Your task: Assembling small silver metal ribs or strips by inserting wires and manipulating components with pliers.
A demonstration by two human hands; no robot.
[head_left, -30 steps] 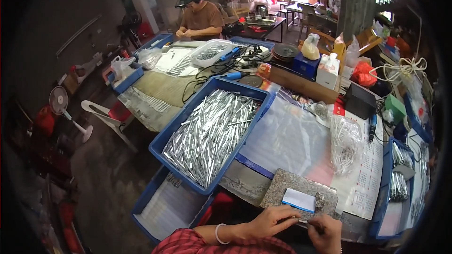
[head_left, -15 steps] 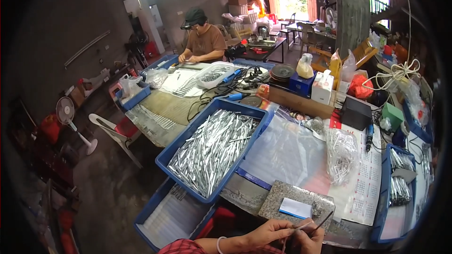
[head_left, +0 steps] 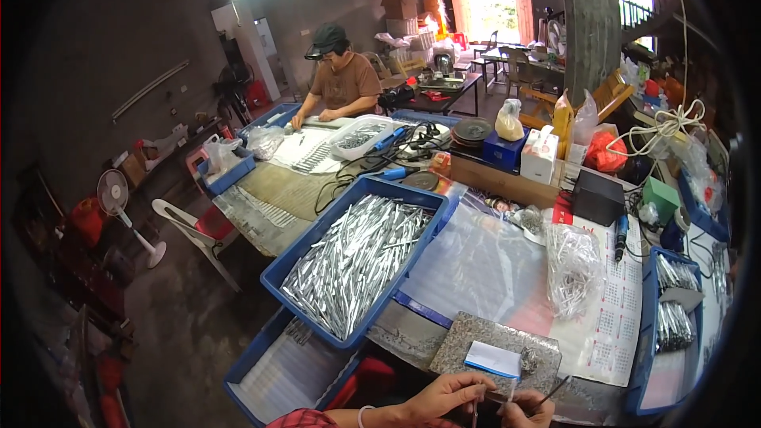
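At the lower edge, my left hand [head_left: 449, 396] pinches a narrow strip, its lower part dangling under the fingertips. Close beside it, my right hand [head_left: 529, 410] is closed on a slim dark rod [head_left: 560, 387] that slants up to the right. A pale silvery strip [head_left: 513, 388] stands up between the two hands, at my right fingertips. Just beyond them is a speckled stone slab [head_left: 457, 338] bearing a small white-and-blue pad [head_left: 493, 359] and a little heap of metal bits [head_left: 533, 361]. Which piece each finger touches is partly hidden.
A blue tray [head_left: 273, 276] full of silvery metal pieces lies left of the slab, above another blue tray [head_left: 238, 384]. A bag of small parts [head_left: 575, 269] and a blue bin [head_left: 644, 349] stand right. Across the table sits a co-worker [head_left: 342, 83] in a cap.
My hands have moved slightly apart, and the pale strip now stands upright between them. The co-worker's hands have spread apart. The view has shifted a little.
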